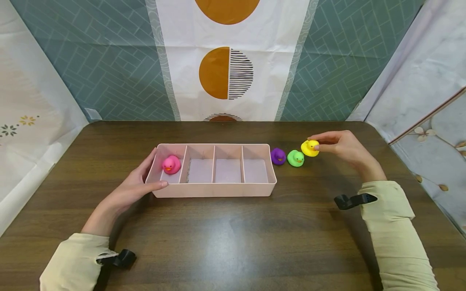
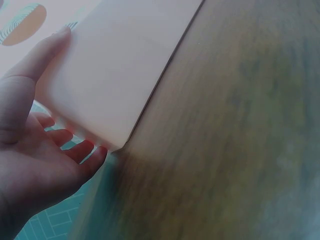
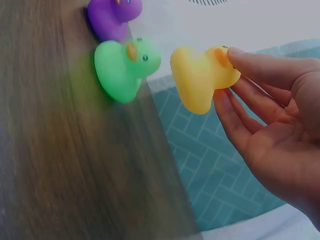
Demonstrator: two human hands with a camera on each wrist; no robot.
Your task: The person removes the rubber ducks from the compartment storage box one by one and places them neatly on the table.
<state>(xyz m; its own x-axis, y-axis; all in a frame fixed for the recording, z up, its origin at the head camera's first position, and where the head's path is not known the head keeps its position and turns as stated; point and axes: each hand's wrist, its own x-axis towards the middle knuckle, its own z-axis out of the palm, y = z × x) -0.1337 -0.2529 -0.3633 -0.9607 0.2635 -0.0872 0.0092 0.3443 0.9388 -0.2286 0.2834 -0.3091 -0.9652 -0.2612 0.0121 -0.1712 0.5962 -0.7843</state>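
Observation:
A pale pink box point(image 1: 214, 190) with a row of several compartments sits on the table. Inside its leftmost compartment is a pink rubber duck point(image 1: 171, 164). My left hand point(image 1: 132, 184) grips the box's left end, thumb at the front rim and fingers around the end wall, as the left wrist view also shows. To the right, my right hand point(image 1: 344, 149) pinches a yellow rubber duck point(image 3: 202, 80) by its head between thumb and fingers. Just left of it stands a green rubber duck point(image 1: 295, 158). Beside the box's right end is a purple rubber duck point(image 1: 278, 156).
The dark wooden table point(image 1: 218, 238) extends in front of the box and to both sides. A patterned cloth backdrop point(image 1: 123, 72) hangs behind the table's far edge. Light cloths hang at the left and right.

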